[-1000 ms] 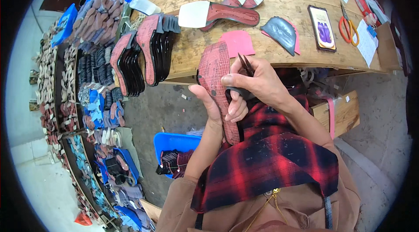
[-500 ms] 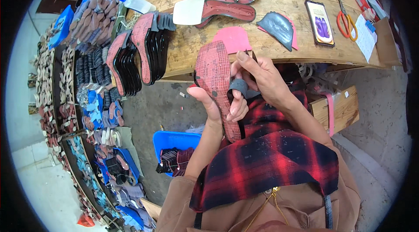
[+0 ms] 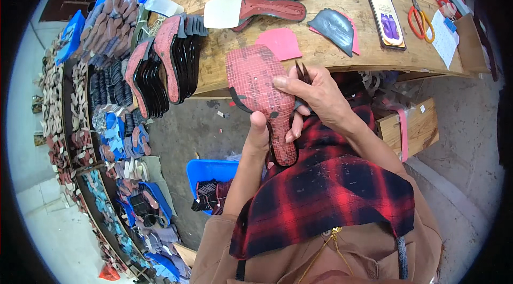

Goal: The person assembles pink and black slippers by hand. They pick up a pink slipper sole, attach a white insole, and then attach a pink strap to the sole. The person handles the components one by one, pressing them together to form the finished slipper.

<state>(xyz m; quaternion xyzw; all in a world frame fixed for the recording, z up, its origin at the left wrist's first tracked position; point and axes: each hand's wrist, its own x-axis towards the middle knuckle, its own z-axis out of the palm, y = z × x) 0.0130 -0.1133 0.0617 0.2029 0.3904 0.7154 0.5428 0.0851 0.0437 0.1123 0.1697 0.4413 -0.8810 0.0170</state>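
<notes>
A red, grid-patterned shoe insole [image 3: 255, 64] with black edging is held upright over my lap, its wide end toward the table. My left hand [image 3: 257, 137] grips its narrow part, thumb on the near side and fingers wrapped behind. At the insole's right edge, my right hand [image 3: 328, 99] presses its thumb on the red face. A dark two-pronged tool [image 3: 302, 71], like tweezers, sticks up from that hand's fingers. Black strap material behind the insole is mostly hidden. Just beyond lies a pink rounded piece [image 3: 280, 43] on the table.
The wooden table [image 3: 352, 64] bears stacked black-edged insoles [image 3: 179, 70], white-and-red insoles [image 3: 224, 11], a black curved piece [image 3: 334, 30], a phone [image 3: 387, 22] and orange-handled scissors [image 3: 420, 22]. A blue bin [image 3: 206, 169] stands by my left forearm. Shelves of shoe parts [image 3: 83, 123] line the left.
The insole has turned, its red face now more toward me and its wide end tipped left. My right thumb has come onto its face, and the dark strap has gone behind it.
</notes>
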